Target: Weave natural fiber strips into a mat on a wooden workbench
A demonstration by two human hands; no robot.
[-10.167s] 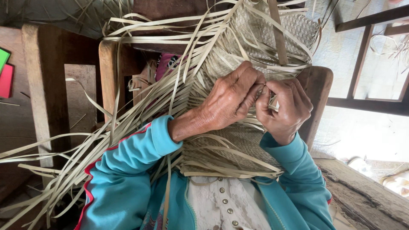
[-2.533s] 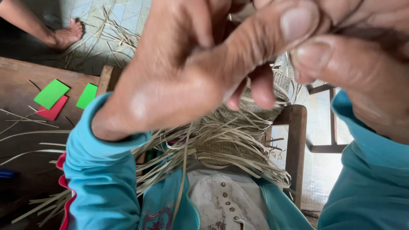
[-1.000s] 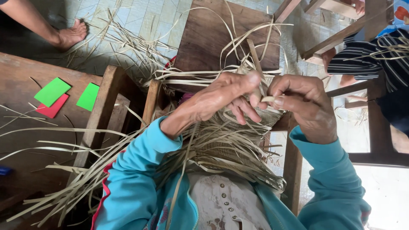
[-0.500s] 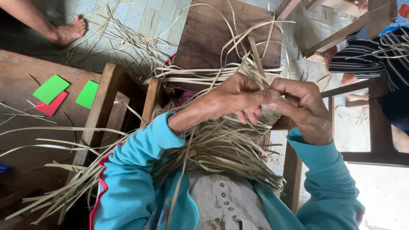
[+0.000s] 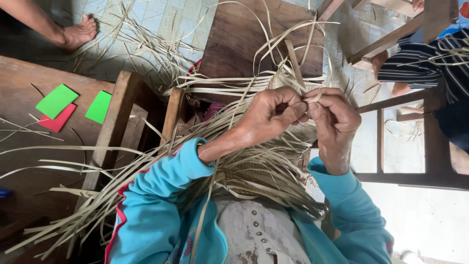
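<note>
left hand (image 5: 266,120) and right hand (image 5: 334,122) both pinch one pale leaf strip (image 5: 312,95) above the half-woven mat (image 5: 244,171) on the lap. strips look light, thin, springy, likely to crease; best gripped near the weave edge. green cards (image 5: 73,102) sit on the worktop (image 5: 29,161).

The person is wearing a bright blue jacket (image 5: 161,215) with long sleeves, a red stripe running along its left side and a zip hanging open. Under it is showing a pale, worn shirt (image 5: 254,234) with small round buttons going down the middle.
</note>
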